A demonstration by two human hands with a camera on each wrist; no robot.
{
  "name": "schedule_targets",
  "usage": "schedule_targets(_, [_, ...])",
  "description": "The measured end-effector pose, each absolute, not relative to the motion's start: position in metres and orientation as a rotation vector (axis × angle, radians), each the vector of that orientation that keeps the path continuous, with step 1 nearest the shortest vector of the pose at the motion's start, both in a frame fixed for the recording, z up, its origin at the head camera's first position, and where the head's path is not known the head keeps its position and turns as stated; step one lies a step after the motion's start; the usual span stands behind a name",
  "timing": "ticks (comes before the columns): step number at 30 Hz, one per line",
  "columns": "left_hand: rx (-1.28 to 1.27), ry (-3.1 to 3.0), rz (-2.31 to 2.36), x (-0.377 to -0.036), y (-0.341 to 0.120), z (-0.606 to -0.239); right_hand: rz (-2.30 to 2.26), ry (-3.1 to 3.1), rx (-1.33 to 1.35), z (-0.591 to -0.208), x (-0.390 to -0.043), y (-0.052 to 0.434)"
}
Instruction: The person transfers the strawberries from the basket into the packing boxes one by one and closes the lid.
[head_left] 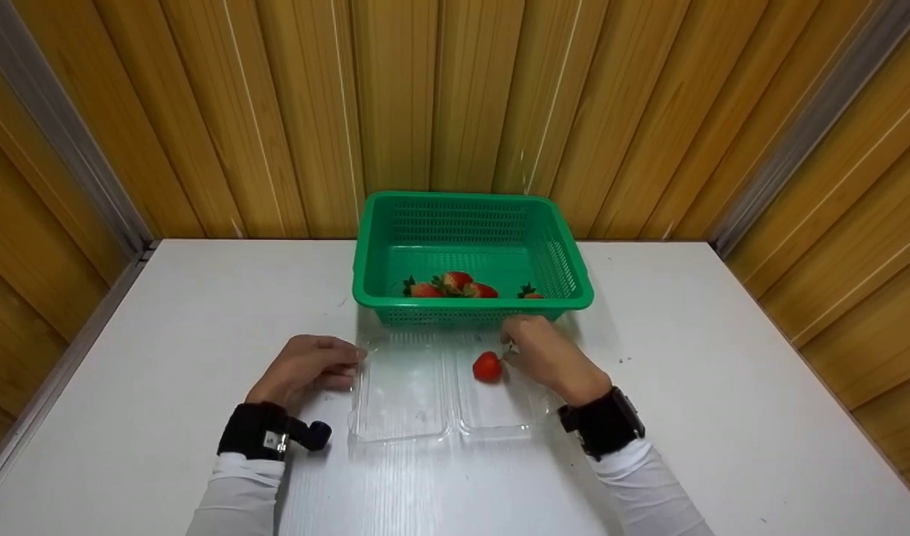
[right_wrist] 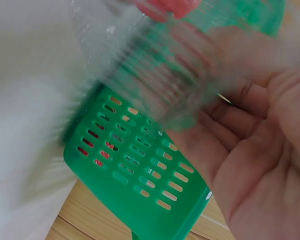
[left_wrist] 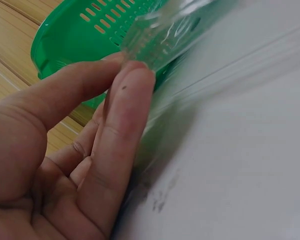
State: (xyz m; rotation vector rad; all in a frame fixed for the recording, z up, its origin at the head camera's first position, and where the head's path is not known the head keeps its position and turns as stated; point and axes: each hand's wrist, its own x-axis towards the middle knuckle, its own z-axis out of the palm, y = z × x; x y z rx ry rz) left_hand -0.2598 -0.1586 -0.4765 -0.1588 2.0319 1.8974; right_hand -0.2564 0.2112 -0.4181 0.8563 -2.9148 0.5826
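Strawberry (head_left: 487,367), single, over the clear plastic clamshell's (head_left: 403,406) right half, just left of the nearer right hand (head_left: 550,359), which pinches its stem end; left hand (head_left: 311,366) pinches the clamshell's left edge.

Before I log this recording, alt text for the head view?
A person's right hand seems to hold a red strawberry over an open clear plastic container gripped by the left hand. Behind, a green basket holds more strawberries.

Two white-sleeved forearms (head_left: 243,495) angle inward; the bare left hand (head_left: 310,366) pinches, the bare right hand (head_left: 548,359) bends, fingers curled.
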Motion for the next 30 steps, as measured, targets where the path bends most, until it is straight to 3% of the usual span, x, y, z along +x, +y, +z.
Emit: schedule_targets(30, [-0.174,1.987,1.962,-0.2577,-0.1571,-0.4765,0.663,-2.921,0.873,-0.4121,-0.2554,0.2150])
